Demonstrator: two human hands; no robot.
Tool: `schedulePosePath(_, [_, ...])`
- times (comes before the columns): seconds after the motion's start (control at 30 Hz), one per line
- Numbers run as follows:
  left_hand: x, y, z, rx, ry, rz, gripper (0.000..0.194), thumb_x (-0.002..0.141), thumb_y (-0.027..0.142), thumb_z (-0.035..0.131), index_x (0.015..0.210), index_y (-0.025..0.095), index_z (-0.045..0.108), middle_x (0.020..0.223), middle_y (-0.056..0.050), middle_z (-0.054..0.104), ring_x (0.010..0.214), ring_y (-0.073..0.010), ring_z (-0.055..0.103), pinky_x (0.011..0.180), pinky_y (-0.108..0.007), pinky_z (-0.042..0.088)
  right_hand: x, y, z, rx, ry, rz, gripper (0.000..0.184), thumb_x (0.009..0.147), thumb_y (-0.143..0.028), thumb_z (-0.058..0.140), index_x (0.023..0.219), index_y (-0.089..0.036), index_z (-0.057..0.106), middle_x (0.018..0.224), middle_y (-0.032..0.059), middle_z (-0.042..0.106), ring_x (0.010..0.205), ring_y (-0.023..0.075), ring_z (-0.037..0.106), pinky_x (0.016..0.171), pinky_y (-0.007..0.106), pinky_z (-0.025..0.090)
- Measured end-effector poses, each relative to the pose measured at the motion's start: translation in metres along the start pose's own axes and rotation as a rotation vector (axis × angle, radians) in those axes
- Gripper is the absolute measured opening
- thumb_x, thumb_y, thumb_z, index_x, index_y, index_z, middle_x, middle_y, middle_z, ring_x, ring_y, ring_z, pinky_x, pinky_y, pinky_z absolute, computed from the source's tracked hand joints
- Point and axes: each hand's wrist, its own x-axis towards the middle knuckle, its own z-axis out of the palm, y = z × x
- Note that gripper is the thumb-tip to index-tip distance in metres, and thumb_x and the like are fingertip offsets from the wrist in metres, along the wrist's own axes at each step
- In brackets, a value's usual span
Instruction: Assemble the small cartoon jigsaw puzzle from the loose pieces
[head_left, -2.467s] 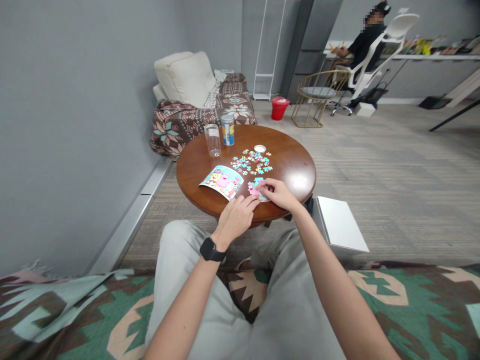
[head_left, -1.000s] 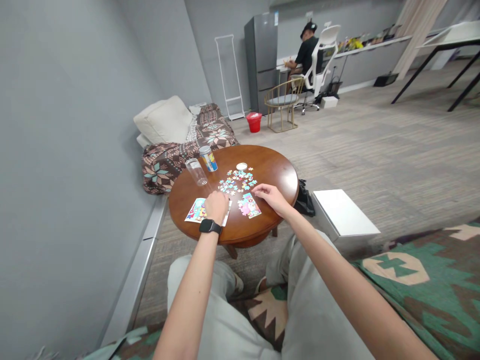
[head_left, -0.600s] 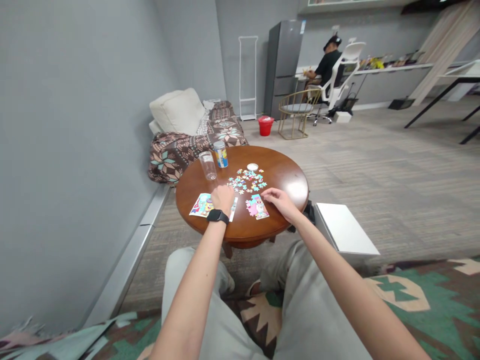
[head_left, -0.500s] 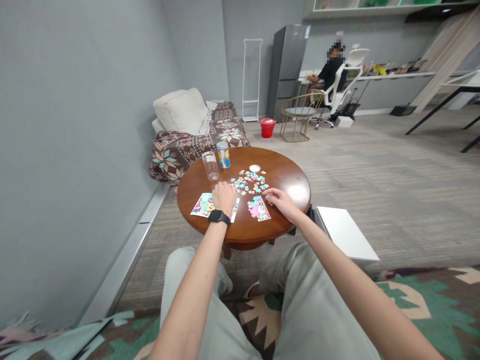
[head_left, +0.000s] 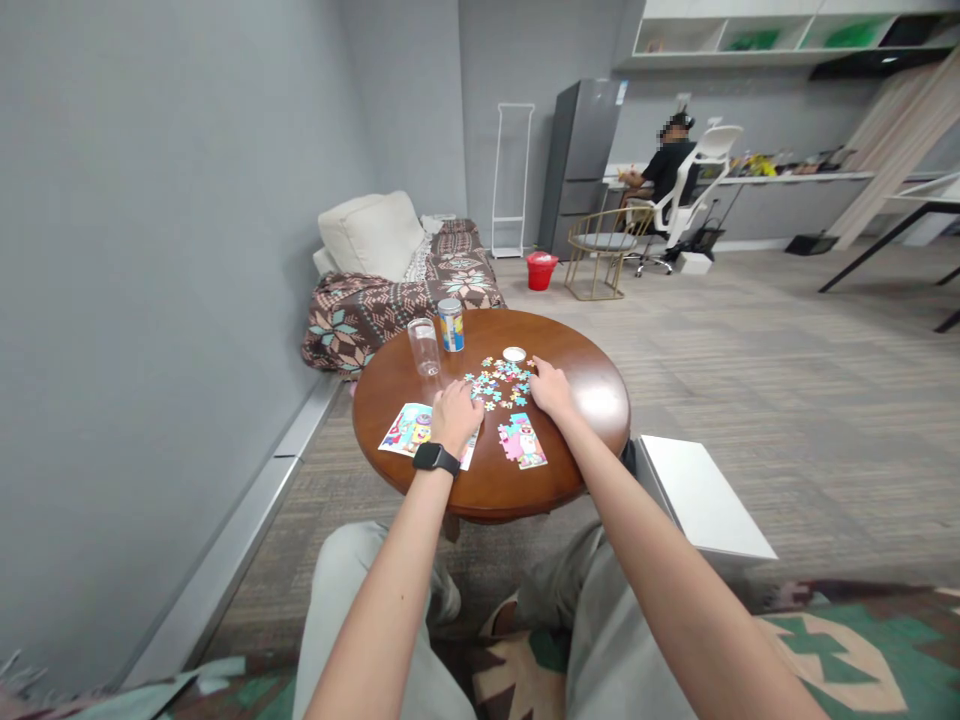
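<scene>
A round dark-wood table stands in front of me, with a scatter of small pastel jigsaw pieces in its middle. My right hand rests at the right edge of that scatter, fingertips on or beside the pieces. My left hand, with a black smartwatch on the wrist, sits knuckles-up over the right part of a printed cartoon picture card. Its fingers are hidden. A small joined patch of pink and blue puzzle pieces lies between my hands, nearer the table's edge.
A clear drinking glass, a printed can and a small white lid stand on the table. A white box lies right of it. Behind are a blanket-covered sofa, a red bucket, and a seated person.
My right hand has slid forward from near the joined patch to the loose pieces. My left hand has stayed over the card. The view has turned slightly, and nothing on the table has visibly shifted.
</scene>
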Motion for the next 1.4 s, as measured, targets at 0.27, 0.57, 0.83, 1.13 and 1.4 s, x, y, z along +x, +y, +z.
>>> schedulePosePath(0.27, [0.000,0.002,-0.005,0.017,0.002,0.053,0.034,0.092,0.020,0.047,0.116,0.018,0.071,0.123,-0.011,0.068,0.117,-0.0253,0.059,0.103,-0.040,0.044,-0.012,-0.007,-0.010,-0.059,-0.074,-0.060,0.040,0.087,-0.019,0.048,0.120,-0.022,0.070,0.130,0.0099,0.068,0.118,0.0329,0.060,0.105,0.048,0.043])
schedulePosePath(0.57, [-0.003,-0.001,-0.011,-0.074,-0.004,0.031,0.029,0.090,0.018,0.053,0.115,0.018,0.068,0.121,-0.009,0.067,0.117,-0.0238,0.059,0.102,-0.038,0.044,-0.019,-0.005,-0.009,0.036,-0.075,-0.204,0.035,0.083,-0.016,0.052,0.112,-0.022,0.069,0.116,0.0081,0.068,0.111,0.0250,0.063,0.103,0.038,0.047])
schedulePosePath(0.83, [-0.002,-0.004,-0.011,-0.128,0.009,0.066,0.025,0.090,0.016,0.055,0.113,0.018,0.066,0.119,-0.008,0.067,0.112,-0.0215,0.063,0.100,-0.035,0.044,-0.016,-0.002,-0.010,0.134,0.061,-0.023,0.032,0.081,-0.015,0.043,0.097,-0.020,0.070,0.107,0.0113,0.067,0.105,0.0259,0.063,0.098,0.038,0.049])
schedulePosePath(1.13, [-0.003,-0.003,-0.013,-0.164,-0.008,0.055,0.021,0.095,0.021,0.055,0.112,0.018,0.067,0.121,-0.008,0.070,0.116,-0.0234,0.061,0.101,-0.038,0.043,-0.014,0.000,-0.014,0.185,0.017,0.091,0.035,0.073,-0.016,0.046,0.098,-0.020,0.071,0.098,0.0085,0.074,0.093,0.0264,0.066,0.089,0.039,0.050])
schedulePosePath(1.4, [0.000,-0.007,-0.008,-0.120,-0.022,0.087,0.015,0.098,0.023,0.054,0.104,0.020,0.068,0.112,-0.007,0.073,0.108,-0.0244,0.063,0.095,-0.038,0.042,-0.015,0.002,-0.013,0.206,0.074,0.076,0.030,0.078,-0.018,0.044,0.090,-0.021,0.070,0.098,0.0067,0.075,0.092,0.0235,0.066,0.086,0.035,0.048])
